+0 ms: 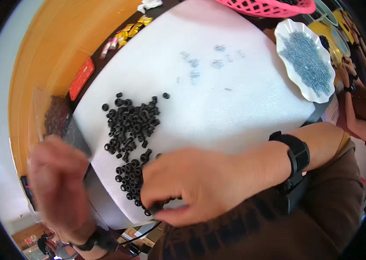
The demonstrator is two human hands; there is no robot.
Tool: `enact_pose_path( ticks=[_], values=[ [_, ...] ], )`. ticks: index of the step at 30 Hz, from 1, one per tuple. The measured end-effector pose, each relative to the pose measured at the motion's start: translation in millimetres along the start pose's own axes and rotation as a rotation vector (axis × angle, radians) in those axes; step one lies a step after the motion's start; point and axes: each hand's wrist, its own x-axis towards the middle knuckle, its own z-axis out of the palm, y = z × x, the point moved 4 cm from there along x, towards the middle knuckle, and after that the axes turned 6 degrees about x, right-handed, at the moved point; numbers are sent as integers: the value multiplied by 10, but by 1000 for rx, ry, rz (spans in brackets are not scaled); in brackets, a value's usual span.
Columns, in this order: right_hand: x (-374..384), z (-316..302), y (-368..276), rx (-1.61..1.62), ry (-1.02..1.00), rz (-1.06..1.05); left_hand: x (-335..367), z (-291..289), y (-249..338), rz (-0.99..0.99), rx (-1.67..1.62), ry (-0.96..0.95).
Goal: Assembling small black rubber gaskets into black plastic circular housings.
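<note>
On the white foam board [252, 117] lie two joined heaps of small black ring-like parts [133, 121]. My right hand [204, 182] rests over the nearer heap, covering part of it. Its thumb and forefinger close around a small black part [157, 208]. My left hand [59, 186] is raised off the board's left edge, by a clear plastic box [72, 134] with dark reddish-brown pieces inside. Motion smears its fingers, so whether they hold anything cannot be made out.
A white scalloped dish [281, 43] full of small grey-blue metallic pieces stands at the far right. Several tiny clusters of similar pieces [194, 63] lie on the board. A pink basket [274, 8], gold wrappers [133, 30] and a red object [81, 79] lie around its edges. Another person's hands [348, 69] show at right.
</note>
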Motion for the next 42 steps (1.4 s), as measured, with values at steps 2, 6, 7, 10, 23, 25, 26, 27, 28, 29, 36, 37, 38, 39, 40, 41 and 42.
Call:
enact_pose_path(
  ticks=[2,6,7,10,23,25,26,27,28,29,36,37,38,39,40,41,42],
  values=[
    [-141,36,49,45,-16,33,150,-11,265,60,-106,-177],
    [-289,-106,221,116,-3,74,501,-284,418,103,5,325],
    [-300,-133,237,128,-2,64,669,-392,466,100,116,152],
    [-292,-154,323,145,-94,72,1100,-121,236,53,521,19],
    [-301,-466,475,470,47,398,1563,1188,-1168,178,916,-435],
    [-295,-469,493,480,54,412,1570,1209,-1181,194,931,-448],
    [-293,-477,495,492,76,415,1566,1224,-1177,268,981,-466],
    [-293,-481,495,504,95,419,1547,1238,-1173,338,1029,-481],
    [-291,-479,494,501,92,424,1547,1241,-1157,338,1026,-475],
    [-288,-485,492,510,106,428,1543,1254,-1116,390,1102,-476],
    [-269,-527,436,740,150,491,1236,893,-793,241,884,-267],
    [-262,-549,450,740,153,521,1120,782,-771,93,792,-223],
    [-258,-537,471,734,134,540,984,731,-663,84,782,-200],
    [-249,-532,468,811,231,467,818,679,-540,-78,584,-176],
    [-241,-539,460,883,328,396,638,632,-468,-231,376,-149],
    [-251,-540,463,922,310,431,476,585,-396,-242,330,-125],
    [-269,-527,409,972,347,448,337,538,-319,-253,281,-112]
  ],
)
